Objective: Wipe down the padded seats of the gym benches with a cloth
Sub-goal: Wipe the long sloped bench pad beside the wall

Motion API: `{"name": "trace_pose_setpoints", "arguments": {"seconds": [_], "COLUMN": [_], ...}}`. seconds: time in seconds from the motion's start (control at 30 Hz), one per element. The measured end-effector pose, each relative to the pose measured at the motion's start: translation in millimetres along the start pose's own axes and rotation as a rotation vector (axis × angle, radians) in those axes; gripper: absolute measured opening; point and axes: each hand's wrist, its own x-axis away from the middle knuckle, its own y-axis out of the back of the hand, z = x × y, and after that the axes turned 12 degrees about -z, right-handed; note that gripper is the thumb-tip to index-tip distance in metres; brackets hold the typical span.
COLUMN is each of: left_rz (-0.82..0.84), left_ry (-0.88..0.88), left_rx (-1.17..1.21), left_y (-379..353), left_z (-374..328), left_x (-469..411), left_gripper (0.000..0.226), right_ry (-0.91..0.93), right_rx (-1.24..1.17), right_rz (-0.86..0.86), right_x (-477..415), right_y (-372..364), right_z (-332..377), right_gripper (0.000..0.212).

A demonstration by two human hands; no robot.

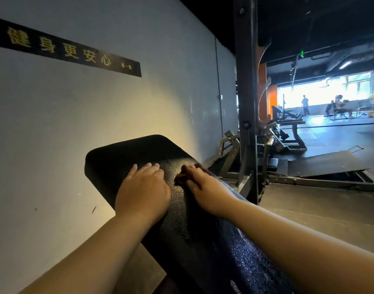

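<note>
Two hands down on black padded seat (139, 151), centre of frame. Left hand (144, 188) flat, fingers straight, palm pressed on textured pad. Right hand (200, 183) just beside it toward pad's right edge, resting on small brown cloth (181, 177), cloth mostly hidden beneath fingers; grip or flat press, cannot tell. Grey wall (97, 107) across left half, black sign strip (65, 47) with yellow characters at upper left. Dark metal rack post (246, 81) upright at right of centre, distant people in bright area at far right.
</note>
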Motion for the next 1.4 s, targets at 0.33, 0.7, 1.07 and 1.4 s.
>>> {"name": "trace_pose_setpoints", "arguments": {"seconds": [0.33,0.7,1.07,1.4], "left_rz": [0.055,0.049,-0.031,-0.096], "left_ry": [-0.012,-0.044,-0.031,0.102], "left_rx": [-0.006,0.059,0.030,0.110], "left_y": [8.5,0.7,-2.8,10.5], "left_z": [32.7,33.4,32.3,24.9], "left_x": [-33.8,-32.2,-29.0,-19.0], "left_gripper": [0.046,0.048,0.048,0.051], "right_ry": [-0.208,-0.240,0.144,0.267], "right_rx": [0.015,0.035,-0.052,-0.126], "right_rz": [-0.034,-0.009,0.095,0.053], "right_x": [-22.9,-51.8,-27.2,-26.2], "right_y": [2.0,3.0,4.7,-20.6], "right_z": [-35.0,-50.6,-19.8,35.2], "right_gripper": [0.039,0.042,0.046,0.053]}}
